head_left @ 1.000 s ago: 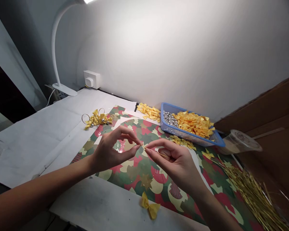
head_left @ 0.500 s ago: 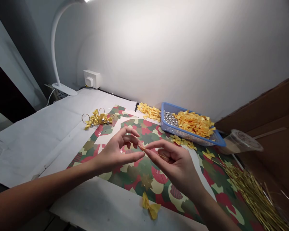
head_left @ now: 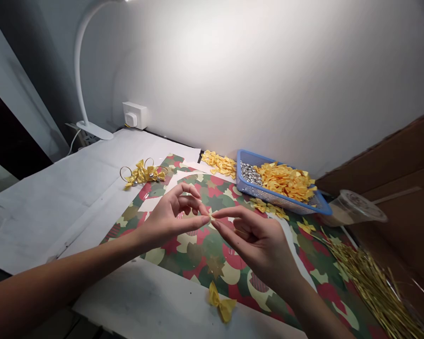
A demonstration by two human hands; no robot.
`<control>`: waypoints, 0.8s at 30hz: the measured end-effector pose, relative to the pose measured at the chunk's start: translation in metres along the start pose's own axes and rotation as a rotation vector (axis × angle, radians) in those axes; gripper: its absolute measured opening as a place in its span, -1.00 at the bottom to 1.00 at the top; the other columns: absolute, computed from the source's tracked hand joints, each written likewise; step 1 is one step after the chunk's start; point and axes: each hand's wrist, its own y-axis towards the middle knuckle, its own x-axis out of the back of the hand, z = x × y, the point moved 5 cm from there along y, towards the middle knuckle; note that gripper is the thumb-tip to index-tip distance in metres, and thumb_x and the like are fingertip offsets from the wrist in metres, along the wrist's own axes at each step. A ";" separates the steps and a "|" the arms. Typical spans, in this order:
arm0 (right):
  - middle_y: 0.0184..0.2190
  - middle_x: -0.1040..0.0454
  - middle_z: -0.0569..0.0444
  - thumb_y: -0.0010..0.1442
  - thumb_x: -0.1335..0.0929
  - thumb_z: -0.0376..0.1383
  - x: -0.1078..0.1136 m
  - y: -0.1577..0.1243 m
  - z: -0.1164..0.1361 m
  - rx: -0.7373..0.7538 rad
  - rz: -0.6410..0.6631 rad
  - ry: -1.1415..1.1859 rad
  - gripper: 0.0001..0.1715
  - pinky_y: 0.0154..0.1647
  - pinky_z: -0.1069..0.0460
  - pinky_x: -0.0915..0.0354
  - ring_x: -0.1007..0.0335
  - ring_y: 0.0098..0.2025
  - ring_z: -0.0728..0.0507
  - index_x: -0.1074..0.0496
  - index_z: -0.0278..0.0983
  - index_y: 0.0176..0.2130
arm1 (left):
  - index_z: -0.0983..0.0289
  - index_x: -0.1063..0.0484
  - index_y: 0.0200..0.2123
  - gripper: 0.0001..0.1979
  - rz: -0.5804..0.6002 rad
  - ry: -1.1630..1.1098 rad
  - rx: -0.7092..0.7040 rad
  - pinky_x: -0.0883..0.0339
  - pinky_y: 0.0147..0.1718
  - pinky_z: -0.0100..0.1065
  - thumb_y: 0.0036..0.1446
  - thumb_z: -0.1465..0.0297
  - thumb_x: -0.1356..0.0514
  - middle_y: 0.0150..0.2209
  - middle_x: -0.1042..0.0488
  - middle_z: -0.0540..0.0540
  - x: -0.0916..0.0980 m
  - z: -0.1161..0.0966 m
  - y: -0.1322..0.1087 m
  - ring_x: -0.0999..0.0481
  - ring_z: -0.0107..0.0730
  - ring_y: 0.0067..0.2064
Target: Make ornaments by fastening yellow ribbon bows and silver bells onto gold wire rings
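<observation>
My left hand (head_left: pixel 178 209) and my right hand (head_left: pixel 256 235) meet at the fingertips above a patterned sheet (head_left: pixel 205 249). Thumb and forefinger of each are pinched around something small and pale yellow, too tiny to make out, perhaps part of a thin gold tie. A yellow bow (head_left: pixel 222 302) lies nearer to me on white paper. Left of the sheet's far part is a cluster of yellow bows with silver bells and gold wire loops (head_left: pixel 144 174). Gold ties (head_left: pixel 371 282) lie in a bundle at the right.
A blue basket (head_left: pixel 282 202) holds silver bells and yellow bows. More bows (head_left: pixel 219 164) lie beside it. A clear plastic cup (head_left: pixel 356 207) stands right of it. A white lamp (head_left: pixel 79 70) and a socket box (head_left: pixel 134 115) are at the back left.
The fingers of my left hand have closed: its thumb has come up to meet the forefinger at the small piece. The thin gold strand seen between the hands is now mostly hidden.
</observation>
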 end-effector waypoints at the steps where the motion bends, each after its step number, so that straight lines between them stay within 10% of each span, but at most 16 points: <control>1: -0.67 0.15 0.32 0.20 -0.32 -0.30 0.001 0.001 0.000 -0.017 0.013 0.012 -0.84 -0.67 0.11 0.19 0.24 -0.65 0.06 -0.46 -0.35 -0.29 | 0.22 -0.22 -0.28 -0.67 -0.002 -0.003 0.000 -0.33 -0.43 -0.43 -0.01 0.40 -0.34 -0.43 -0.47 -0.03 0.000 0.000 0.000 -0.44 -0.45 -0.36; 24: -0.70 0.12 0.31 0.19 -0.32 -0.23 0.004 0.001 -0.005 -0.200 0.133 0.117 -0.79 -0.65 0.09 0.20 0.23 -0.66 0.07 -0.46 -0.33 -0.36 | 0.23 -0.29 -0.18 -0.68 -0.009 0.046 0.005 -0.35 -0.38 -0.43 0.02 0.36 -0.32 -0.31 -0.53 0.06 0.001 -0.003 0.000 -0.46 -0.42 -0.27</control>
